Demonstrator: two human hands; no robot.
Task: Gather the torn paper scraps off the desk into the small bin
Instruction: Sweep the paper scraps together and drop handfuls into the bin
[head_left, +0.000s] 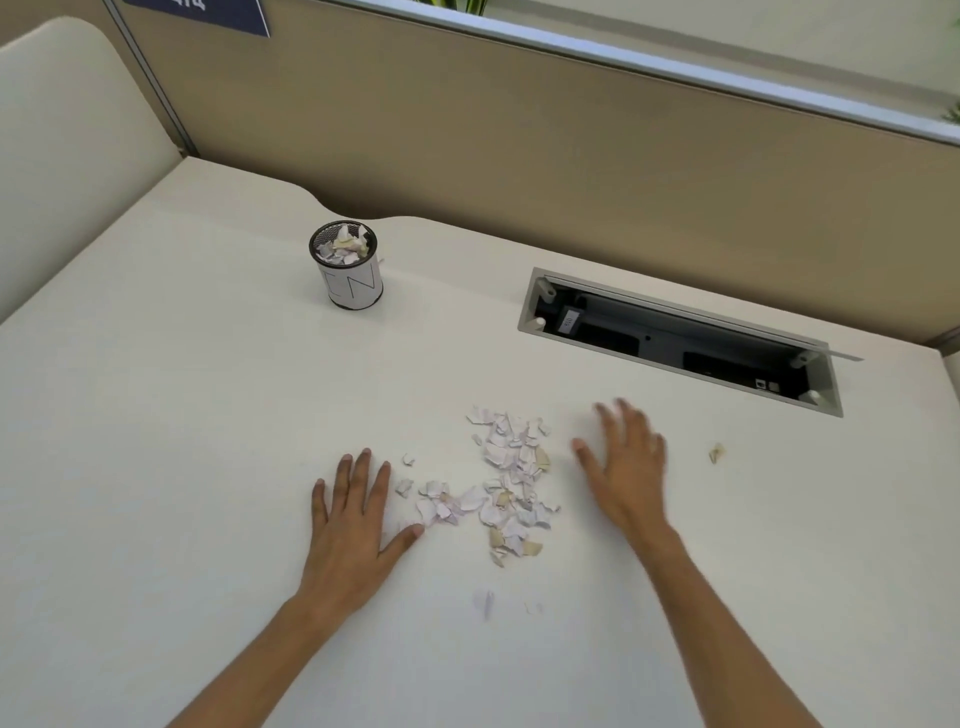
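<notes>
A loose pile of torn paper scraps (506, 480), white, pale pink and tan, lies on the cream desk (182, 441) between my hands. My left hand (356, 512) rests flat on the desk just left of the pile, fingers spread, thumb touching the nearest scraps. My right hand (626, 467) hovers open just right of the pile, blurred, holding nothing. One stray scrap (717, 453) lies further right. Two faint scraps (487, 603) lie nearer me. The small round mesh bin (347, 270) stands upright at the far left, with several scraps inside.
An open rectangular cable hatch (680, 340) is cut into the desk at the far right. A tan partition wall (519, 156) runs along the desk's back edge. A cream panel (62, 145) stands at the left.
</notes>
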